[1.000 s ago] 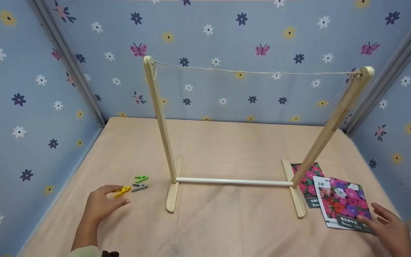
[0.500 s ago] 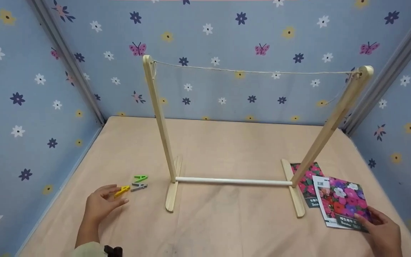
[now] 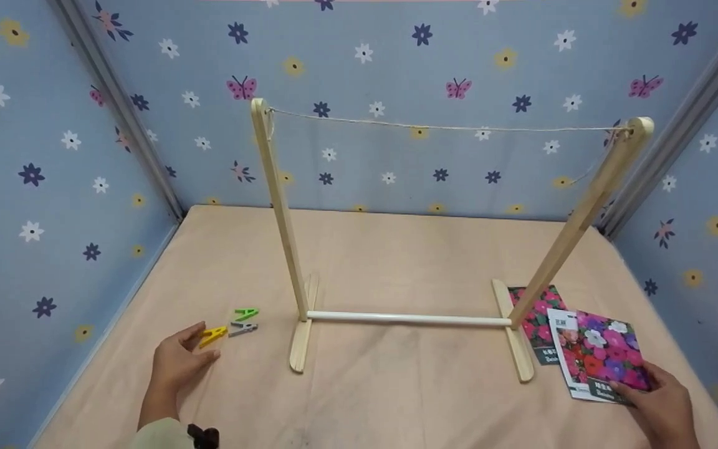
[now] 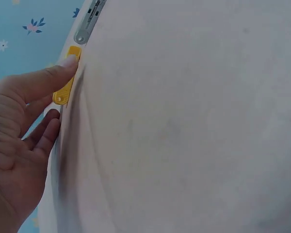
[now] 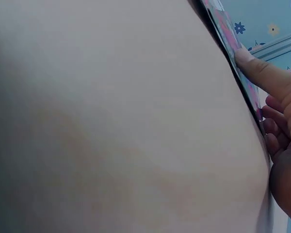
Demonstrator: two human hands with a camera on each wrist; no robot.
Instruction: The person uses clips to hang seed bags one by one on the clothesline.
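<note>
My left hand (image 3: 175, 362) is at the left, its thumb and forefinger spread around a yellow clothespin (image 3: 213, 337) on the cloth; in the left wrist view the thumb overlaps the clothespin. Just beyond lie a grey clothespin (image 3: 244, 328) and a green clothespin (image 3: 247, 313). At the right, my right hand (image 3: 664, 399) grips the near right corner of a flower seed packet (image 3: 614, 352), thumb on its printed face and fingers at its edge. Another packet, white-edged (image 3: 560, 349), shows beneath it. A pink-flowered packet (image 3: 536, 337) lies partly behind the rack's right foot.
Between the hands stands a wooden rack, with two posts (image 3: 281, 212), a white crossbar (image 3: 409, 318) and a thin string (image 3: 434, 127) tied across the top. A pale cloth (image 3: 396, 386) covers the table. Blue flowered panels (image 3: 384, 75) rise on three sides.
My right hand has moved left onto the packet's corner and taken hold of it. The left hand has shifted only slightly beside the yellow clothespin, which stays in place.
</note>
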